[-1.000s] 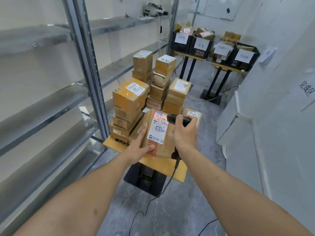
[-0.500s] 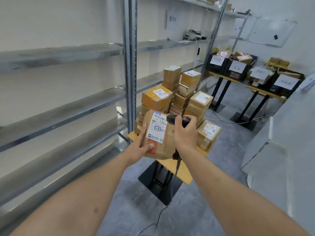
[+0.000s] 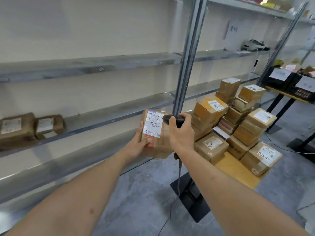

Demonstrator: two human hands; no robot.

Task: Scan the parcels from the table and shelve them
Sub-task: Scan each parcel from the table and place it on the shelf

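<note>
My left hand grips a brown cardboard parcel by its left side, thumb on the front below its white label. My right hand holds a black corded scanner against the parcel's upper right, head pointing left at the label. Several taped parcels are stacked on the yellow-topped table to the right. Two brown parcels lie on the metal shelf at far left.
A grey steel upright stands just behind the held parcel. The table's black base plate sits on the grey floor, with the scanner cable hanging over it. Black crates with paper labels stand on a far-right table.
The view has swung left towards the shelving, so the table stack now lies to the right and two shelved parcels appear. Both hands keep their hold on parcel and scanner.
</note>
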